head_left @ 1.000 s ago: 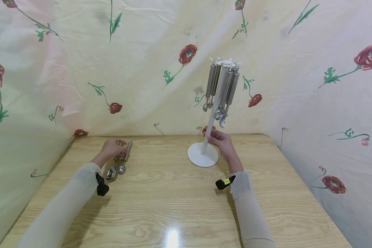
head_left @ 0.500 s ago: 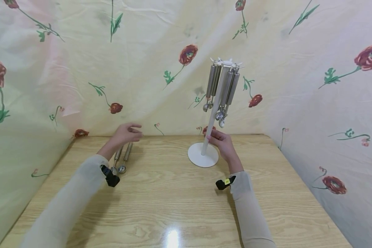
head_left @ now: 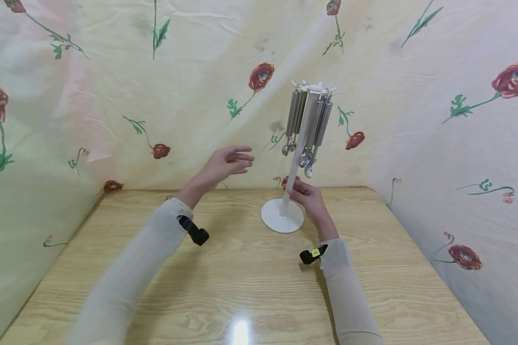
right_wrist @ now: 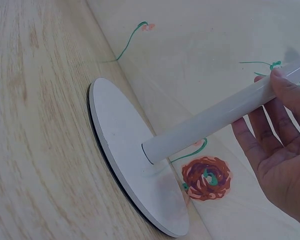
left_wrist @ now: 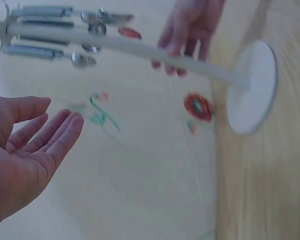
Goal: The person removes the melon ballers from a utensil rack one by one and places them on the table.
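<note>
A white stand [head_left: 282, 215] with a round base is upright on the table, and several silver utensils [head_left: 318, 122] hang from its top hooks. They have long tubular handles and small shiny, spoon-like heads. My right hand [head_left: 312, 203] holds the lower part of its pole [right_wrist: 215, 117], thumb on one side and fingers behind. To the left of the pole, my left hand [head_left: 226, 165] is raised above the table with nothing in it. Its fingers [left_wrist: 62, 132] are loosely extended in the left wrist view. The left forearm covers the spot where two silver utensils lay.
The wooden table [head_left: 241, 268] meets a flower-printed cloth [head_left: 198, 96] at its back edge, and the cloth continues along both sides. Each wrist carries a small black camera [head_left: 194, 230].
My left hand has risen from the two utensils on the table's left side and moved right toward the stand, without anything in it. The right hand and stand stay in place.
</note>
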{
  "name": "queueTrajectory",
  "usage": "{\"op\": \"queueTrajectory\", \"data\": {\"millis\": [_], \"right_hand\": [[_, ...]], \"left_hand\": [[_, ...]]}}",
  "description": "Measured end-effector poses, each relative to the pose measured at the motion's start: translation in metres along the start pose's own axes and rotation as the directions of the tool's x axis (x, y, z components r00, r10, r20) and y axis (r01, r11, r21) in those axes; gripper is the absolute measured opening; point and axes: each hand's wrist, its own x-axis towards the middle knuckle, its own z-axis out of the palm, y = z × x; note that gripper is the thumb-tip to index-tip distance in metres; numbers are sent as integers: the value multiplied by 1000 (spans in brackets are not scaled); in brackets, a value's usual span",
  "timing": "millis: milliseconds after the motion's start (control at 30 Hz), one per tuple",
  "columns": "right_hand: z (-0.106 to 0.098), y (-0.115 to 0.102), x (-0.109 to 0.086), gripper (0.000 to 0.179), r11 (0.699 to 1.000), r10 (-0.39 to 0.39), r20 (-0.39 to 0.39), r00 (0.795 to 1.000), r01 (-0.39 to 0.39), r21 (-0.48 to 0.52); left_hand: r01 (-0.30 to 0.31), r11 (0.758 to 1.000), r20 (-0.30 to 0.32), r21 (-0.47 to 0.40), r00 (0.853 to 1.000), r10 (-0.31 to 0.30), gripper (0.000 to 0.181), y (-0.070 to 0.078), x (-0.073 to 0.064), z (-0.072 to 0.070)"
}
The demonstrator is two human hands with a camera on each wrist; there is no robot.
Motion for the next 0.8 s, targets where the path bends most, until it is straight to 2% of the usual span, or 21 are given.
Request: {"op": "queueTrajectory", "data": {"millis": [200,400,600,800], "right_hand": [[0,-3,-1,30,1000,2,3,1000,-2,10],[1,-2,-1,32,1000,0,2,1000,0,21],[0,-1,-2,38,999,28,-17,999,-29,-27],[0,-1,-1,44,999,39,-22,999,-39,-31]], "left_hand": [[-137,990,35,-24,990,138,44,27,23,44],[-236,972,29,-10,971,237,42,45,38,74],[-263,964,-1,-25,965,263,41,51,50,90],[-234,971,4,-48,972,235,43,50,59,97]]}}
